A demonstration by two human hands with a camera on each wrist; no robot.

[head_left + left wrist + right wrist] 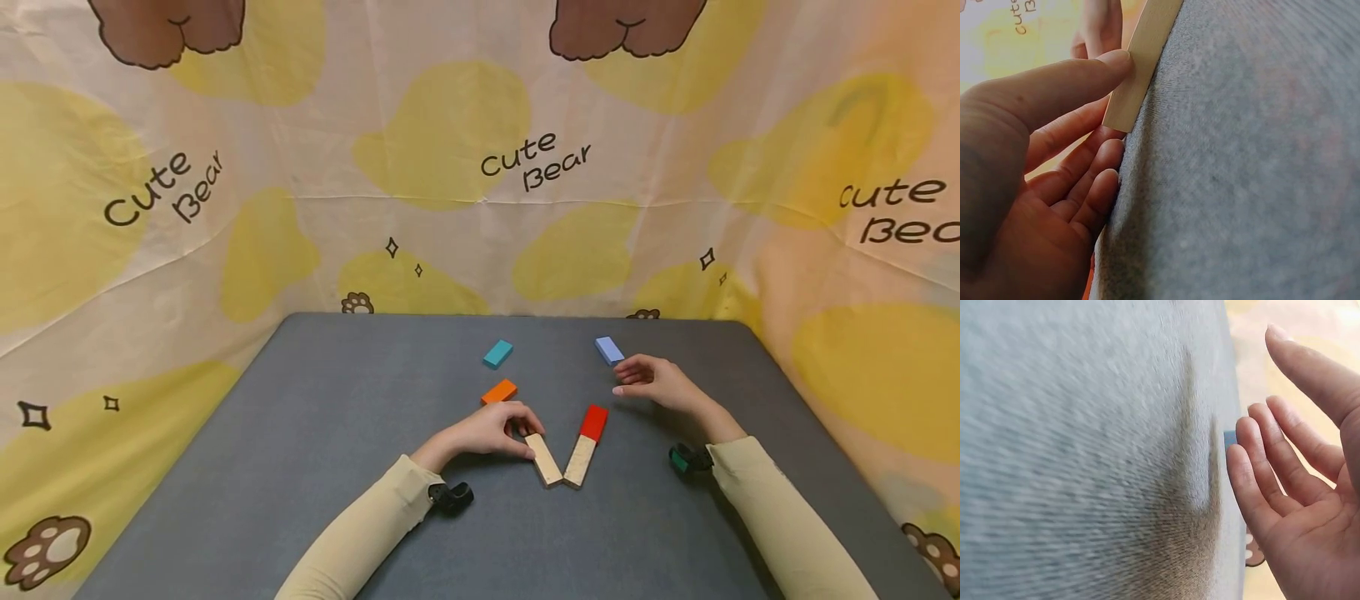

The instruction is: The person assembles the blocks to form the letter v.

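Observation:
My left hand point(489, 430) pinches the far end of a plain wooden block point(547, 463) lying on the table. In the left wrist view the thumb presses the face of this block point(1142, 62), with the fingertips on its far side. Its near end meets that of a second plain wooden block point(579, 463), so the two make a V. A red block point(594, 422) continues the right arm of the V. My right hand point(663, 387) hovers over the table, fingers relaxed and holding nothing, close to a light blue block point(610, 351).
An orange block point(498, 392) lies just beyond my left hand, and a teal block point(498, 354) farther back. The grey table point(337, 392) ends at a printed cloth backdrop point(450, 125) behind and at the sides.

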